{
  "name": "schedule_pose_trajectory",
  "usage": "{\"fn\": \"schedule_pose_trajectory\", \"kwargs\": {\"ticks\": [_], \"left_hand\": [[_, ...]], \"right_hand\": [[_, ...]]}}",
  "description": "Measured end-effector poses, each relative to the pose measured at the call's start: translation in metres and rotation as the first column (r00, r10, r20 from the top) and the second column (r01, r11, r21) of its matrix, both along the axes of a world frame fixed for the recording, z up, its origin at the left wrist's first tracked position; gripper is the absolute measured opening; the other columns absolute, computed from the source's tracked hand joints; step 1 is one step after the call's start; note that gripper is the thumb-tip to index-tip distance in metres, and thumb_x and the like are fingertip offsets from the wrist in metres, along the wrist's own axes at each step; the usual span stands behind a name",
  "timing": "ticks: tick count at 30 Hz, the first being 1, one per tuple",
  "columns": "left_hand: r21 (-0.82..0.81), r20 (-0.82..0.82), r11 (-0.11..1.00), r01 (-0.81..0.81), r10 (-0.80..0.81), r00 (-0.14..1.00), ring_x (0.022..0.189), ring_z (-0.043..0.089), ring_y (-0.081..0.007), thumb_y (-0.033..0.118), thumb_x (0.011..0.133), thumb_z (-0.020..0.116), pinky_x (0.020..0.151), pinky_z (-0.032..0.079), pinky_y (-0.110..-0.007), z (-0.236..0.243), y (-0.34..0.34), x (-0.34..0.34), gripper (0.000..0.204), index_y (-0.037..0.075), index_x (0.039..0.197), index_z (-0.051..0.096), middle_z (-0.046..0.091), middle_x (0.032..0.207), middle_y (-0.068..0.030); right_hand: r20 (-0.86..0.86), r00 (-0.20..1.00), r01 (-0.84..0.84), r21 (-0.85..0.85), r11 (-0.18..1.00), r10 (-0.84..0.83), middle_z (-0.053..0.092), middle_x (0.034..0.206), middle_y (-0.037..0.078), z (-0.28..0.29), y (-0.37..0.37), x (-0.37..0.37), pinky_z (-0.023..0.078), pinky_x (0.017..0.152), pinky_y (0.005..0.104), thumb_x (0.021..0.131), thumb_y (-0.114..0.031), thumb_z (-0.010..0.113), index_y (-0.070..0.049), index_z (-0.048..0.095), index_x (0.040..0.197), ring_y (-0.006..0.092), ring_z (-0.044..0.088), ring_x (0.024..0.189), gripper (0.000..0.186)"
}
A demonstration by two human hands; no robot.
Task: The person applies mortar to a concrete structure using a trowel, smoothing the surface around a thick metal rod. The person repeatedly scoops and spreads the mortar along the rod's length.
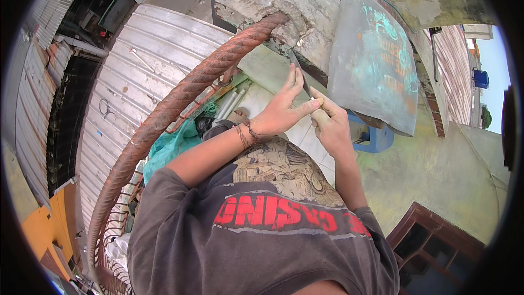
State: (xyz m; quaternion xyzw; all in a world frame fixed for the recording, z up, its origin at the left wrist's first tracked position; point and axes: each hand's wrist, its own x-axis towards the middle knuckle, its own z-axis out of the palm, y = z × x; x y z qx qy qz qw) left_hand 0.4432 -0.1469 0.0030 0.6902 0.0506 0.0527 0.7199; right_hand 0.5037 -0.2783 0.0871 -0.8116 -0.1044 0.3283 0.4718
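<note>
My right hand [331, 127] is closed around the near end of a long, narrow, dark-bladed tool [304, 83], which looks like a knife or scraper. Its pointed tip reaches up to the broken lower edge of a worn concrete slab [297, 5]. Beside the blade, the fingers of my left hand [279, 108] lie stretched out along its left side. The left thumb touches or nearly touches my right hand. Most of the handle is hidden in my right grip.
A thick, rusty twisted rail [188, 90] curves from the slab down the left side. Grey sheeting [374, 60] with turquoise marks hangs to the right, above a blue plastic stool [375, 137]. Corrugated roofing [144, 57] lies below the rail, near a green tarp [172, 150].
</note>
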Motion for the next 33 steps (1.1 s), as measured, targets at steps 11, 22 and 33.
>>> {"fn": "schedule_pose_trajectory", "kwargs": {"ticks": [11,22,33], "left_hand": [[0.005,0.007,0.998,-0.068,0.068,0.998,0.149,0.000,-0.0385,0.048,0.095,0.056,0.119,0.016,-0.041,-0.001,0.004,0.007,0.097,-0.016,0.147,0.006,-0.006,0.155,-0.0371],[0.126,-0.009,0.989,-0.078,0.080,0.997,0.148,0.005,-0.0409,0.049,0.095,0.057,0.118,0.018,-0.041,-0.006,0.021,-0.001,0.098,-0.015,0.148,0.005,-0.006,0.155,-0.0366],[0.175,0.023,0.984,-0.023,0.019,1.000,0.148,0.005,-0.0392,0.049,0.095,0.055,0.118,0.019,-0.042,-0.004,0.016,-0.004,0.096,-0.013,0.149,0.006,-0.008,0.157,-0.0335]], "right_hand": [[0.068,0.994,-0.085,-0.004,0.996,0.085,0.047,0.069,-0.005,-0.003,0.006,0.016,0.030,0.045,0.0205,0.091,-0.008,0.052,0.000,0.055,0.135,0.0013,0.036,0.053,0.046],[0.006,0.999,-0.044,0.080,0.996,0.044,0.047,0.069,-0.005,-0.021,0.020,0.005,0.029,0.045,0.0190,0.090,-0.004,0.048,0.000,0.052,0.138,0.0011,0.035,0.051,0.049],[-0.110,0.993,0.054,0.138,0.989,-0.039,0.048,0.070,-0.004,-0.020,0.006,0.001,0.026,0.040,0.0190,0.090,-0.005,0.048,0.000,0.051,0.138,0.0010,0.035,0.049,0.048]]}}
